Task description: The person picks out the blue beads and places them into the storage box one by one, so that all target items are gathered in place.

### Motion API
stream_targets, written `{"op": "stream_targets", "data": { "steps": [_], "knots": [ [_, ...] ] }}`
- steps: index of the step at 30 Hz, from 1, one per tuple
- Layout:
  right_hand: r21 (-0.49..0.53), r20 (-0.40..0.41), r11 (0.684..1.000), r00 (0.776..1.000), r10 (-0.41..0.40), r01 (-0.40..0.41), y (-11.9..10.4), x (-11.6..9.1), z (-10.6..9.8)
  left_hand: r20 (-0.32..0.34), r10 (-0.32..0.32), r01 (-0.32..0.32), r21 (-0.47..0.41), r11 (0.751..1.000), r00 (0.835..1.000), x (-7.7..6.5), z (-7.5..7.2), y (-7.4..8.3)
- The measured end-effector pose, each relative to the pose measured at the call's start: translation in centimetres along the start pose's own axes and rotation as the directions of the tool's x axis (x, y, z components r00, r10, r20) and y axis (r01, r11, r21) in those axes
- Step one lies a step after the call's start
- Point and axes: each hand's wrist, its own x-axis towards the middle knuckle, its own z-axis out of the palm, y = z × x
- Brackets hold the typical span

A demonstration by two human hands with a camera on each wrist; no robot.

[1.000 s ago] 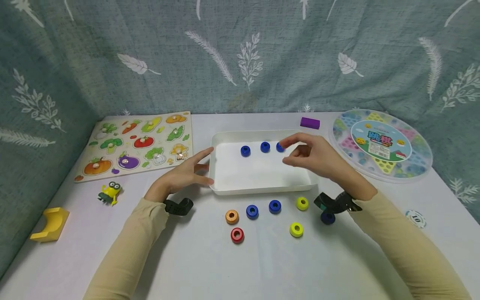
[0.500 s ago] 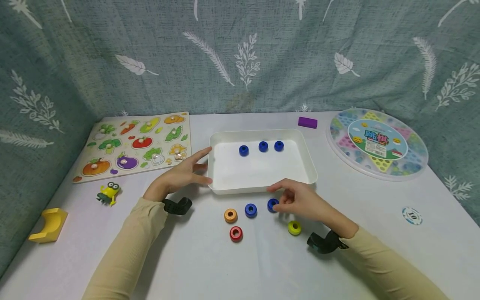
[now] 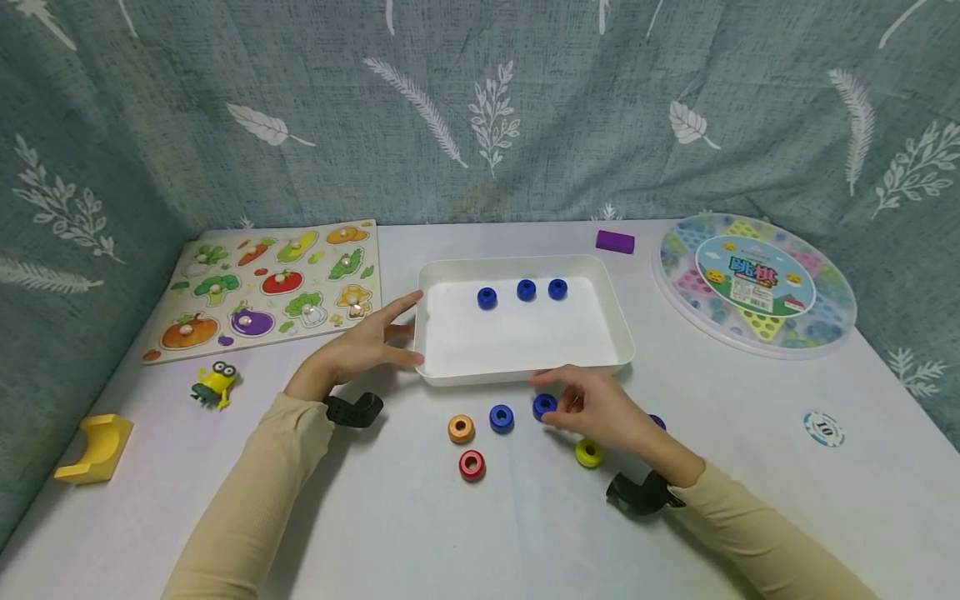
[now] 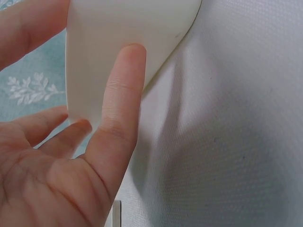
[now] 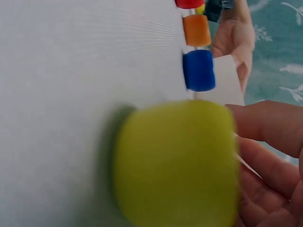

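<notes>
In the head view, my left hand (image 3: 363, 350) spreads along the left end of a shallow white tray (image 3: 480, 379). Its thumb (image 4: 124, 90) presses on the tray wall in the left wrist view. My right hand (image 3: 596, 408) is in front of the tray, thumb and index finger around a blue bead (image 3: 543, 407) on the table. A yellow bead (image 5: 177, 165) close to the right wrist camera hides that grip there. Inside the tray are three blue beads, including the middle bead (image 3: 526, 290). Another blue bead (image 3: 502, 418) stands just left of my right hand.
An orange bead (image 3: 461, 428) and a red bead (image 3: 472, 466) lie front left. A vegetable puzzle board (image 3: 300, 279), a minion figure (image 3: 216, 384) and a yellow block (image 3: 97, 450) are left. Right are a purple block (image 3: 615, 242), a round game box (image 3: 757, 283) and a chip (image 3: 824, 428).
My right hand has come from above the tray's third blue bead, toward me, to a blue bead in front of the tray. My left hand has stayed at the tray's left end.
</notes>
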Motion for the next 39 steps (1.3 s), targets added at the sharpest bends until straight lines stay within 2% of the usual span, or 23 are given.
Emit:
{"op": "stream_targets", "data": {
  "steps": [17,26,33,39],
  "knots": [
    [-0.070,0.006,0.997,0.999,0.038,-0.037,0.0,0.2,0.5,0.001,-0.001,0.001,-0.001,1.000,1.000,-0.1,-0.1,-0.2],
    [0.015,0.062,0.998,0.997,0.053,-0.054,-0.6,0.4,-0.4,-0.007,-0.015,0.015,-0.010,1.000,1.000,-0.1,-0.1,-0.1],
    [0.021,0.023,1.000,1.000,-0.004,0.003,-3.2,3.1,-3.4,0.004,-0.010,0.010,-0.012,1.000,1.000,0.0,-0.3,-0.3],
    [0.031,-0.019,0.999,0.999,0.025,-0.025,-5.3,7.3,-6.1,0.009,-0.018,0.018,-0.030,0.999,1.000,0.0,-0.1,-0.1]
  ]
}}
